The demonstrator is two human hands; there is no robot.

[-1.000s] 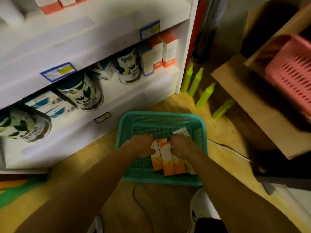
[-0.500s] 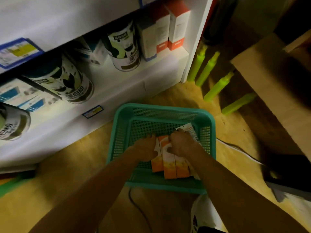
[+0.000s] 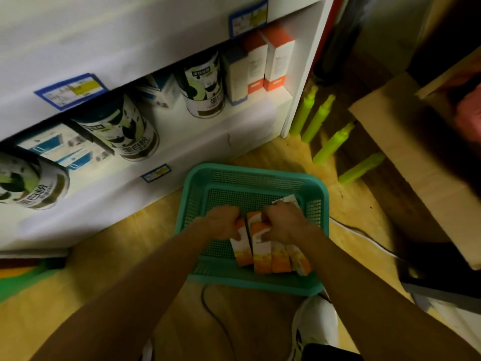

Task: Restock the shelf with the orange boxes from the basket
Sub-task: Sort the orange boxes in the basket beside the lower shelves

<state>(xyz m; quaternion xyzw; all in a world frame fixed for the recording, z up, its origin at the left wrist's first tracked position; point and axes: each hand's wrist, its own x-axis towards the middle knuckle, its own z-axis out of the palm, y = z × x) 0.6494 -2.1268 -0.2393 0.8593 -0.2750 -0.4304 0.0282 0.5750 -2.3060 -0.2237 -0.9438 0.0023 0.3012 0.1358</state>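
A teal plastic basket (image 3: 263,175) stands on the wooden floor in front of the white shelf (image 3: 213,142). Several orange-and-white boxes (image 3: 276,256) lie side by side in its near half. My left hand (image 3: 221,222) grips the leftmost orange box (image 3: 242,250), its fingers curled over the far end. My right hand (image 3: 283,222) grips the boxes next to it, lifting their far ends a little. Two orange-and-white boxes (image 3: 270,61) stand on the low shelf at its right end.
Round tins (image 3: 205,87) and blue-and-white cartons (image 3: 59,149) fill the low shelf. Yellow-green bottles (image 3: 322,118) stand on the floor right of the shelf post. A cardboard flap (image 3: 416,162) juts in from the right. A white cable (image 3: 361,233) runs past the basket. My shoe (image 3: 315,324) is below.
My left hand has closed round the leftmost box and split it from the rest. My right hand has tightened on the neighbouring boxes. The camera has shifted a little.
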